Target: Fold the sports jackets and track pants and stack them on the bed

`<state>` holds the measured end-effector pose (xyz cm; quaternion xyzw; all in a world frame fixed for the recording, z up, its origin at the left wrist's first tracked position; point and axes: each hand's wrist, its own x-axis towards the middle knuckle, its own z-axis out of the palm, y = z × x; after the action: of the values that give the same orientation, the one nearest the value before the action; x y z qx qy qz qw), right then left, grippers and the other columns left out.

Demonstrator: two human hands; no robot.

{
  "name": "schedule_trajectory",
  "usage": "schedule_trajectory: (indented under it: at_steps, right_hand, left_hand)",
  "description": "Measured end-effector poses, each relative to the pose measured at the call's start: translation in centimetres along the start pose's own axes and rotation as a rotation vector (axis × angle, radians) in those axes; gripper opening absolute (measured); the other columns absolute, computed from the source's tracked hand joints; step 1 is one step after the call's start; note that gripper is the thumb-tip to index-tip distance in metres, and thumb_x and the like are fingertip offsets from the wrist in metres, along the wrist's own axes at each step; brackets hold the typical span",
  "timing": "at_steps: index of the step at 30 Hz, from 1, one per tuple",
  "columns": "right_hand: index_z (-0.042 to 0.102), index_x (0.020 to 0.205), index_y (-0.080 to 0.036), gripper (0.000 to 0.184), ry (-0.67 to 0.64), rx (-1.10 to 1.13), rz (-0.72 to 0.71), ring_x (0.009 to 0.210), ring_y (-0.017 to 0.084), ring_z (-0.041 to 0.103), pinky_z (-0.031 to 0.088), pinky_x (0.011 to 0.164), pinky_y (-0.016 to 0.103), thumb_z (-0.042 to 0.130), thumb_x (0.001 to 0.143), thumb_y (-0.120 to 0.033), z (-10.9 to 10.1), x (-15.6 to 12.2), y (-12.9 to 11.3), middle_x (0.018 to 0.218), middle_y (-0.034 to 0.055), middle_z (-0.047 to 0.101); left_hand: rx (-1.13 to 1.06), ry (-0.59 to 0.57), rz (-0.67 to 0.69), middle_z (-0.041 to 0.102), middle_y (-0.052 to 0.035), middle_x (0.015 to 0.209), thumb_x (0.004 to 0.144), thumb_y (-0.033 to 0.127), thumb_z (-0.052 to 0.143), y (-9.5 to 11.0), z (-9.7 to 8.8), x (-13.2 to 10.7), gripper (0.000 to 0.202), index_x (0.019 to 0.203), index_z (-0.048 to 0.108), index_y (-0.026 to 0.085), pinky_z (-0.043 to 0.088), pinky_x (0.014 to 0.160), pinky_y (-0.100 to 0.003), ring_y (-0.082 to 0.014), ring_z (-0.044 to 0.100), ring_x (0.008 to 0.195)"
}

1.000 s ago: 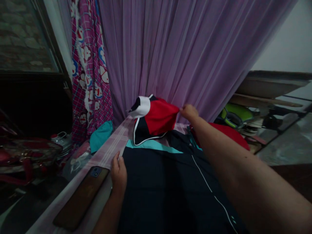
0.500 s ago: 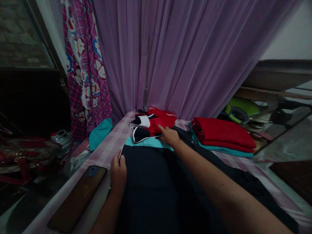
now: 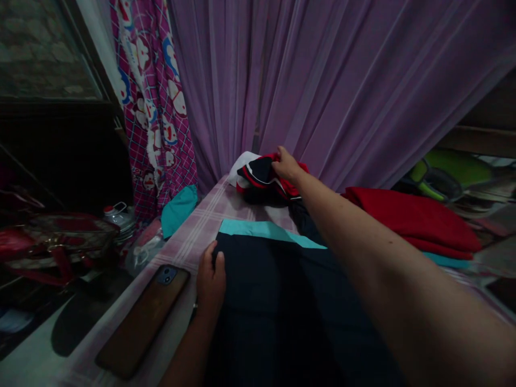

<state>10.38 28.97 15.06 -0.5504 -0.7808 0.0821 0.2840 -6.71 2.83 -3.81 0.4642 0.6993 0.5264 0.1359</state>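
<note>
My right hand is stretched to the far end of the table and pinches a bunched red, black and white garment, whose near part looks raised. In front of it lies dark navy fabric, spread flat, with a light turquoise band along its far edge. My left hand rests along the left edge of the navy fabric, fingers extended and thumb apart. Part of the navy fabric is hidden under my right forearm.
A phone lies left of my left hand on the checked tablecloth. Folded red cloth is stacked at the right over turquoise cloth. Purple curtains hang behind the table. A bag and a plastic jug stand at the left.
My right hand has moved away from me and up, lifting and pushing the red and black garment back from the turquoise band. My left hand stays at the fabric's edge. The view has shifted.
</note>
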Motion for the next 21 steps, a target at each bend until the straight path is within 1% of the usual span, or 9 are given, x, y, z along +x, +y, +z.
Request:
schedule_trajectory:
  at_steps: [2, 4, 6, 8, 10, 12, 15, 18, 21]
  right_hand:
    - [0.026, 0.154, -0.015, 0.075, -0.057, 0.022, -0.087, 0.121, 0.019, 0.057, 0.044, 0.102, 0.030, 0.052, 0.084, -0.014, -1.5, -0.8, 1.1, 0.140, 0.0109, 0.057]
    - [0.038, 0.150, -0.020, 0.065, -0.203, -0.166, -0.064, 0.118, 0.018, 0.060, 0.044, 0.101, 0.028, 0.051, 0.086, -0.017, -3.2, -3.3, 3.5, 0.134, 0.0072, 0.062]
    - [0.059, 0.134, -0.024, 0.046, -0.327, -0.406, 0.087, 0.118, 0.020, 0.060, 0.044, 0.100, 0.029, 0.050, 0.089, -0.023, -5.0, -7.1, 6.8, 0.129, 0.0047, 0.066]
    - [0.071, 0.114, -0.020, 0.033, -0.370, -0.502, 0.208, 0.114, 0.025, 0.063, 0.046, 0.096, 0.032, 0.053, 0.088, -0.024, -6.7, -11.5, 10.3, 0.120, 0.0087, 0.070]
    - [0.074, 0.105, -0.019, 0.029, -0.387, -0.550, 0.303, 0.105, 0.026, 0.067, 0.050, 0.089, 0.032, 0.053, 0.088, -0.024, -7.8, -15.5, 13.2, 0.110, 0.0105, 0.074]
    - [0.072, 0.111, -0.017, 0.032, -0.365, -0.565, 0.346, 0.106, 0.026, 0.067, 0.050, 0.088, 0.032, 0.051, 0.090, -0.025, -8.0, -18.2, 14.9, 0.113, 0.0127, 0.072]
    - [0.062, 0.129, -0.018, 0.041, -0.303, -0.536, 0.332, 0.119, 0.025, 0.061, 0.047, 0.095, 0.030, 0.049, 0.092, -0.029, -6.7, -18.6, 15.6, 0.130, 0.0134, 0.064]
    - [0.045, 0.145, -0.017, 0.056, -0.240, -0.473, 0.308, 0.127, 0.027, 0.054, 0.044, 0.100, 0.033, 0.047, 0.094, -0.042, -4.2, -16.0, 15.0, 0.143, 0.0161, 0.053]
    - [0.037, 0.149, -0.017, 0.074, -0.231, -0.361, 0.364, 0.126, 0.031, 0.055, 0.045, 0.100, 0.039, 0.054, 0.088, -0.055, -1.2, -13.1, 14.3, 0.141, 0.0189, 0.054]
  left_hand:
    - [0.023, -0.024, 0.029, 0.063, -0.0095, 0.131, 0.092, 0.036, 0.044, -0.1, 0.1, 0.1, 0.041, 0.126, 0.059, 0.019, 0.043, 0.109, -0.042, -0.0227, 0.055, 0.126]
    - [0.058, -0.044, 0.072, 0.064, -0.0105, 0.131, 0.090, 0.034, 0.045, -0.2, 0.3, 0.3, 0.041, 0.123, 0.060, 0.017, 0.042, 0.109, -0.042, -0.0234, 0.056, 0.125]
    - [0.101, -0.058, 0.113, 0.064, -0.0116, 0.130, 0.087, 0.033, 0.046, -0.2, 0.6, 0.4, 0.040, 0.121, 0.062, 0.017, 0.042, 0.109, -0.043, -0.0243, 0.056, 0.124]
    - [0.156, -0.081, 0.145, 0.066, -0.0103, 0.128, 0.086, 0.032, 0.047, -0.2, 0.8, 0.4, 0.037, 0.117, 0.064, 0.020, 0.043, 0.107, -0.043, -0.0248, 0.058, 0.121]
    - [0.233, -0.120, 0.162, 0.067, -0.0078, 0.126, 0.086, 0.030, 0.048, 0.0, 0.9, 0.3, 0.034, 0.113, 0.066, 0.023, 0.043, 0.106, -0.044, -0.0252, 0.060, 0.119]
    - [0.327, -0.158, 0.165, 0.069, -0.0067, 0.123, 0.087, 0.030, 0.048, 0.3, 0.9, 0.1, 0.032, 0.111, 0.068, 0.025, 0.041, 0.107, -0.046, -0.0264, 0.059, 0.120]
    - [0.445, -0.173, 0.164, 0.071, -0.0072, 0.119, 0.087, 0.030, 0.048, 0.7, 0.9, -0.2, 0.032, 0.110, 0.069, 0.025, 0.038, 0.109, -0.048, -0.0274, 0.056, 0.124]
    - [0.504, -0.169, 0.174, 0.072, -0.0087, 0.116, 0.086, 0.029, 0.047, 0.6, 1.0, -0.2, 0.033, 0.110, 0.070, 0.024, 0.039, 0.108, -0.047, -0.0277, 0.058, 0.122]
    - [0.524, -0.179, 0.195, 0.072, -0.0085, 0.116, 0.086, 0.032, 0.046, -0.1, 1.0, 0.1, 0.035, 0.110, 0.070, 0.024, 0.041, 0.106, -0.047, -0.0280, 0.058, 0.121]
